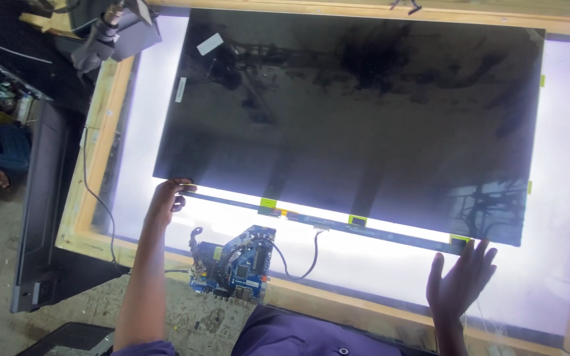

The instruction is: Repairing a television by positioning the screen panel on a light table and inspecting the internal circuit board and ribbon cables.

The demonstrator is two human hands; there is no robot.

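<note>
The dark screen panel (357,125) lies flat on the lit worktop (562,264), inside the wooden frame (100,132). The left hand (166,200) rests on the panel's near left corner, grip curled over the edge. The right hand (462,280) is at the near right corner, grip apart, fingers spread; whether it touches the panel cannot be told.

Risks, as judged:
- Uneven lift from two corners could flex and crack the thin panel.
- The strip board (338,221) along the near edge is cabled (301,260) to the blue circuit board (235,260); shifting the panel could strain or tear that link.
</note>
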